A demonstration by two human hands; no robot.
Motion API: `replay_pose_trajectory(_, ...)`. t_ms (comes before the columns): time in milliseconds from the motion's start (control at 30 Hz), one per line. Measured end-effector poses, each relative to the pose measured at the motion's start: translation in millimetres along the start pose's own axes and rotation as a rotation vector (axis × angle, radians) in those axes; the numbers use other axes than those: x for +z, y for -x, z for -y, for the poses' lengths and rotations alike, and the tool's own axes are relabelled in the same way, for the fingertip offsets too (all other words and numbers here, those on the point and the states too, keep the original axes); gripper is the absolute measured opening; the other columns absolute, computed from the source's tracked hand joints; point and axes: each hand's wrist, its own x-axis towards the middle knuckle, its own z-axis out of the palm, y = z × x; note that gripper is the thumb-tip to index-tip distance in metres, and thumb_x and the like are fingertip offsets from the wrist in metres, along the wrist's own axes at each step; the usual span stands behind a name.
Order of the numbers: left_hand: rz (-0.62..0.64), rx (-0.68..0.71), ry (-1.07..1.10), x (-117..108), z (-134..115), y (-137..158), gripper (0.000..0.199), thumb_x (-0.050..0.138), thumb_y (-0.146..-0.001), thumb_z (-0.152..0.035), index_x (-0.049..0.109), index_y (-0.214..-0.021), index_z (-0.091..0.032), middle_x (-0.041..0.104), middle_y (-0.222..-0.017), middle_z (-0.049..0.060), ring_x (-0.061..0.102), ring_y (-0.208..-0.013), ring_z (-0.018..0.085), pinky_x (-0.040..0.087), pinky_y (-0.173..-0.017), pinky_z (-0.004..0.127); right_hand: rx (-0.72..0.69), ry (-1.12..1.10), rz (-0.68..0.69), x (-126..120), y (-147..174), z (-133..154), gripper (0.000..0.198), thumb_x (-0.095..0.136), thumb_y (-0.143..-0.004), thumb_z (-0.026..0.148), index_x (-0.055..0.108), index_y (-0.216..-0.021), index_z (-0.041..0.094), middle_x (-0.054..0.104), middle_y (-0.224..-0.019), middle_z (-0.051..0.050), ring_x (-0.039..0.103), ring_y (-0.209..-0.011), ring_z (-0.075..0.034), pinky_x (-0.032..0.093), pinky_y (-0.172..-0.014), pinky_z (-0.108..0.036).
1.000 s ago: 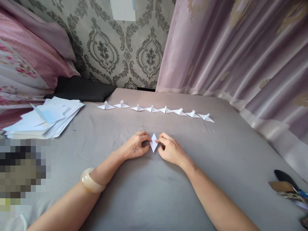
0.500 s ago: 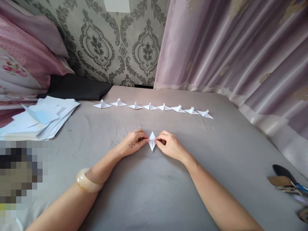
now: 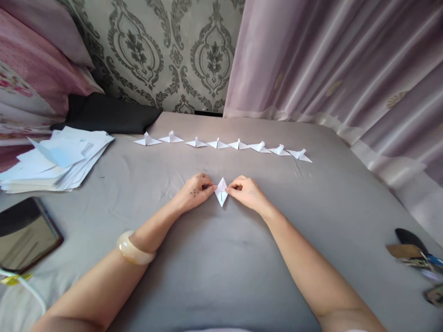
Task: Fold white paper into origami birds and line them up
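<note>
A small white folded paper (image 3: 222,192), diamond-shaped with a slit down its lower half, is held between my two hands just above or on the grey sheet. My left hand (image 3: 198,191) pinches its left corner between thumb and forefinger. On the opposite corner, my right hand (image 3: 248,192) has a matching pinch. A pale bangle (image 3: 135,249) circles my left forearm. Beyond my hands, several white folded paper birds (image 3: 238,144) stand in a row with their wings spread.
A stack of white paper sheets (image 3: 58,161) lies at the left, by a black cloth (image 3: 110,113). Nearer is a phone (image 3: 29,235) with a white cable (image 3: 34,295). Keys with a brown tag (image 3: 404,251) lie at the right. Purple curtains (image 3: 311,60) hang behind.
The camera view has tilted down and shifted slightly, so the row sits higher in the picture. Both hands still pinch the folded paper, which looks a little wider now.
</note>
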Motion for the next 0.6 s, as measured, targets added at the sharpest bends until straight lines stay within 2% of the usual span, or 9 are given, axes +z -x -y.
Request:
replay_pose_trajectory(133, 0.019, -0.041, 0.038, -1.4, 1.2, -2.1, 0.022, 0.058, -0.081, -0.033, 0.07, -0.074, -0.016, 0.057, -0.083, 0.004, 0.055, -0.075, 0.016, 0.046, -0.068, 0.028, 0.029, -0.021, 0.037, -2.7, -3.4, 1.7, 0.019, 0.06, -0.077, 0.032, 0.071, -0.067, 0.02, 0.065, -0.088, -0.002, 0.06, -0.076, -0.015, 0.044, -0.073, -0.028)
replay_pose_trajectory(300, 0.041, -0.06, 0.069, -1.6, 1.8, -2.6, 0.023, 0.059, -0.08, -0.036, 0.072, -0.078, -0.017, 0.056, -0.088, 0.005, 0.054, -0.073, 0.015, 0.045, -0.066, 0.028, 0.087, -0.05, 0.027, -2.9, -2.7, 3.0, 0.018, 0.062, -0.074, 0.036, 0.072, -0.073, 0.021, 0.064, -0.09, -0.001, 0.06, -0.077, -0.015, 0.044, -0.073, -0.027)
replay_pose_trajectory(600, 0.027, -0.126, 0.092, -0.9, -0.9, -3.7, 0.023, 0.06, -0.077, -0.036, 0.067, -0.071, -0.015, 0.055, -0.088, 0.004, 0.052, -0.069, 0.013, 0.043, -0.061, 0.026, 0.052, -0.044, 0.03, 0.4, -3.3, -2.1, 0.017, 0.065, -0.073, 0.036, 0.071, -0.069, 0.02, 0.062, -0.089, -0.002, 0.059, -0.075, -0.014, 0.044, -0.072, -0.026)
